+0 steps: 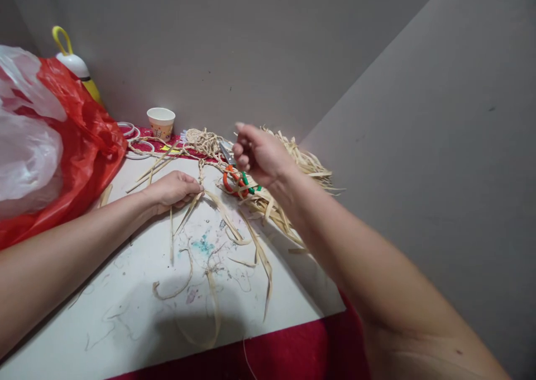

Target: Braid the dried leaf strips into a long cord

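My left hand pinches the lower end of a braid of pale dried straw strips. Loose strips fan out below those fingertips across the white board. My right hand is raised above the board, its fingers loosely curled and apart, with nothing visible in them. Just behind and below it lie scissors with an orange handle, partly covered by straw. A green handle shows beside them. A heap of straw strips is partly hidden by my right hand and forearm.
The white board carries straw scraps and paint stains, over a red cloth. At the left bulges a red and white plastic bag, with a yellow-looped bottle behind. A paper cup, white rings and coiled braid lie near the wall.
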The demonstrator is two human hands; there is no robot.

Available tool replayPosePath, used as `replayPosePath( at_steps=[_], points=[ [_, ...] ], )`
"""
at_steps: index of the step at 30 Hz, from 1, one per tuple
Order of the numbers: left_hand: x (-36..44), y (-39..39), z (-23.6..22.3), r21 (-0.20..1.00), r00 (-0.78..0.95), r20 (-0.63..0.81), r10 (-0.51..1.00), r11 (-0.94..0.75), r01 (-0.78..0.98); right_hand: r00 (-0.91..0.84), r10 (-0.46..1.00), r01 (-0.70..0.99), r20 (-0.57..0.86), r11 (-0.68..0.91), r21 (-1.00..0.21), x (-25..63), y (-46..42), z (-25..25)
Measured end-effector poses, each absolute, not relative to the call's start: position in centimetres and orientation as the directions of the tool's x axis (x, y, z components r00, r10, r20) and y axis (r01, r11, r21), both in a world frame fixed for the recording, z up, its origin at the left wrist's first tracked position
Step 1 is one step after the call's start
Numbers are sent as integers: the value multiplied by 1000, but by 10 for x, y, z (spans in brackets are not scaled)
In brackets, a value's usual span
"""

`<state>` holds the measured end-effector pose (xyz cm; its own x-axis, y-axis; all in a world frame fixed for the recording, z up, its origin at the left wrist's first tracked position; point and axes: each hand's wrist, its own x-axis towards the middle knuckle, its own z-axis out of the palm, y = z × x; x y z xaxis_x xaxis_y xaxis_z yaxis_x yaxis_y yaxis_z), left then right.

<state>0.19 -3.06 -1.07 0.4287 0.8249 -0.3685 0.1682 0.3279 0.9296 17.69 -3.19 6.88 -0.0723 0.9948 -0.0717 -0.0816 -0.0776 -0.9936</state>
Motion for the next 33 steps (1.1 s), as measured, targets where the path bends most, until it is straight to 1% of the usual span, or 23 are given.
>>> replayPosePath(
  at_steps=[2,4,6,7,8,10,14,16,18,20,22,24,25,27,29,33],
  points=[
    [2,-30,-11,929,430,-369,824,330,166,-2,1000,-28,17,17,-999,187,-19,94],
    [2,-30,-11,931,435,-364,823,324,165,50,986,86,158,153,-984,197,-6,116],
    [2,-30,-12,935,445,-355,822,310,172,66,937,252,343,317,-914,206,6,132],
    [1,-30,-12,937,450,-349,822,302,173,73,906,323,416,373,-870,210,11,137],
    [1,-30,-12,939,452,-344,823,296,174,68,884,385,462,404,-830,212,15,139],
    [1,-30,-12,940,447,-340,827,292,174,40,863,493,504,422,-761,217,18,139],
    [1,-29,-12,935,446,-354,822,312,169,-43,885,645,463,378,-664,230,4,126],
    [1,-29,-13,934,454,-356,817,318,162,-62,922,711,381,309,-631,243,-8,114],
    [1,-29,-13,935,456,-354,817,315,161,-82,957,802,277,229,-552,261,-19,100],
    [1,-29,-14,937,451,-350,821,307,169,-49,982,888,180,125,-442,281,-26,86],
    [1,-29,-14,937,450,-350,821,300,180,3,988,957,154,41,-286,299,-30,72],
    [1,-29,-14,937,457,-349,818,299,180,83,984,989,157,-62,-138,313,-32,62],
    [1,-29,-14,938,463,-346,816,298,176,117,981,992,156,-106,-74,319,-33,57],
    [1,-29,-13,942,470,-336,816,288,174,165,976,986,142,-168,9,328,-34,50],
    [1,-30,-13,942,465,-334,820,277,187,185,977,981,110,-190,36,335,-36,43],
    [1,-30,-11,938,449,-345,824,282,202,195,976,980,102,-197,15,343,-39,38]
  ],
)
